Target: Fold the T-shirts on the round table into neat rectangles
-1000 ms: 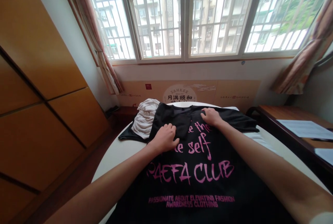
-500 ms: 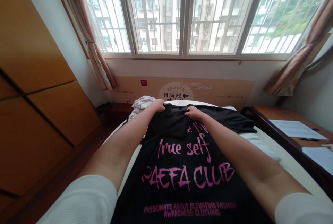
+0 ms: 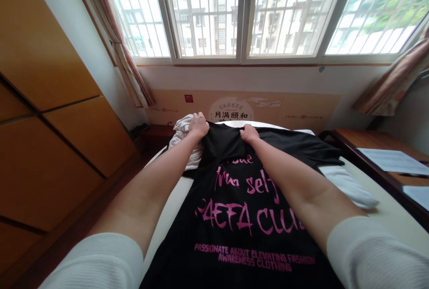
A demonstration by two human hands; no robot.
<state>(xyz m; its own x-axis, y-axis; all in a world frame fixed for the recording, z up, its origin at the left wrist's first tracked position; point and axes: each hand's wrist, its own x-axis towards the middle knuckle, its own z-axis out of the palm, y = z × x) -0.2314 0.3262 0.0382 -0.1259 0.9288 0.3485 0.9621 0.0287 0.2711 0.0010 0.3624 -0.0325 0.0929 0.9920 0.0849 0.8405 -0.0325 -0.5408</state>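
Note:
A black T-shirt (image 3: 248,253) with pink lettering lies spread over a white round-edged table (image 3: 372,226), its collar at the far side. My left hand (image 3: 199,125) is closed on the shirt's left shoulder, beside the collar. Gripping the cloth at the other side of the collar is my right hand (image 3: 250,133), fingers pinched. Between the hands the fabric is drawn up and folds over the top line of lettering. My right forearm covers the right ends of some printed words. A crumpled white cloth (image 3: 182,132) sits just behind and left of my left hand.
Another white folded cloth (image 3: 348,186) pokes out beneath the shirt's right sleeve. To the right stands a wooden desk (image 3: 365,139) with papers (image 3: 385,159) and a pen. A wooden cabinet (image 3: 67,146) rises at the left. A barred window (image 3: 241,11) and a printed board (image 3: 301,105) are ahead.
My left hand has shifted slightly left and turned more knuckles-up, still holding the shoulder cloth. The right hand keeps its hold near the collar. The view has tilted down a little.

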